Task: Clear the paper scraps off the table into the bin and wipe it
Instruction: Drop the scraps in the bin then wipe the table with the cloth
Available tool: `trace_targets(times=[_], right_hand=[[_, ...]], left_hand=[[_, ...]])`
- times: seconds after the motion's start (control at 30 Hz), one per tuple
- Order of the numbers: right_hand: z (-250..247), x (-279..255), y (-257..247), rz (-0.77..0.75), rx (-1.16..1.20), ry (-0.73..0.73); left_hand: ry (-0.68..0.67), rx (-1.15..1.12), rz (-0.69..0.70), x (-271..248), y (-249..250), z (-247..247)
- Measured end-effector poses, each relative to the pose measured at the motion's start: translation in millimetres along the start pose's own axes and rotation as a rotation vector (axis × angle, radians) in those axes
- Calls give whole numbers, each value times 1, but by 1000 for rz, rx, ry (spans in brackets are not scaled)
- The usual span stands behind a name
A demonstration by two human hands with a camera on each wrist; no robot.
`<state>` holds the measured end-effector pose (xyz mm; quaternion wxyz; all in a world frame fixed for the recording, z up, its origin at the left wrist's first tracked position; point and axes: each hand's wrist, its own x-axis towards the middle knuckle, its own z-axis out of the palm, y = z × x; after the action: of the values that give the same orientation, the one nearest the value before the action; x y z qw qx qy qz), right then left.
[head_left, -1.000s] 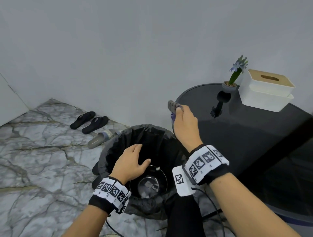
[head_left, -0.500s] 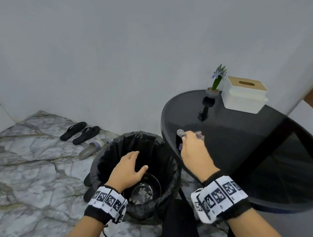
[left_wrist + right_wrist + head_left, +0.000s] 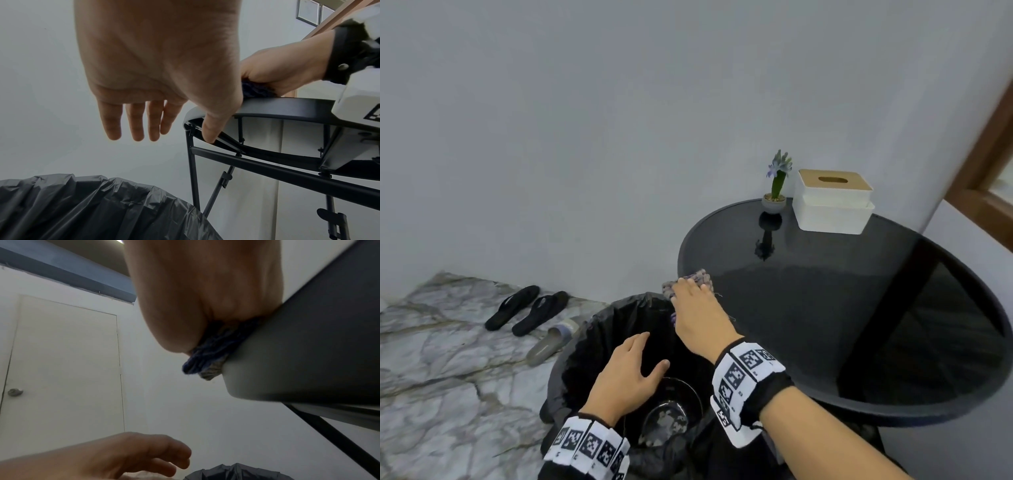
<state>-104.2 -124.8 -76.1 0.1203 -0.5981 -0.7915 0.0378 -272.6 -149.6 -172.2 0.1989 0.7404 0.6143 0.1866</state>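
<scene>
My right hand (image 3: 693, 305) holds a grey and purple knitted cloth (image 3: 701, 276) and presses it down on the left rim of the round black table (image 3: 825, 308). In the right wrist view the cloth (image 3: 207, 363) bunches under my palm against the table edge. The left wrist view shows the cloth (image 3: 256, 91) squeezed between that hand and the rim. My left hand (image 3: 631, 368) hovers open and empty, fingers relaxed, over the bin (image 3: 585, 346) lined with a black bag. Pale scraps (image 3: 667, 423) lie at the bin's bottom.
A small potted flower (image 3: 774, 200) and a white tissue box (image 3: 832, 205) stand at the table's far side by the wall. Black sandals (image 3: 527, 308) and a grey slipper (image 3: 553, 341) lie on the marble floor left of the bin. The bin stands right against the table's legs (image 3: 194, 170).
My right hand came down from mid-air with the cloth onto the table's left rim. My left hand stayed over the bin.
</scene>
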Motion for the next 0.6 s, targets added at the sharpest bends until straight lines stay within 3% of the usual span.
trace_targets(times=[0.2, 0.6], right_hand=[[-18, -43, 14, -124, 90, -46], [-20, -132, 45, -28, 92, 98]], left_hand=[[14, -1, 0, 1, 8, -1], [152, -92, 164, 6, 66, -25]])
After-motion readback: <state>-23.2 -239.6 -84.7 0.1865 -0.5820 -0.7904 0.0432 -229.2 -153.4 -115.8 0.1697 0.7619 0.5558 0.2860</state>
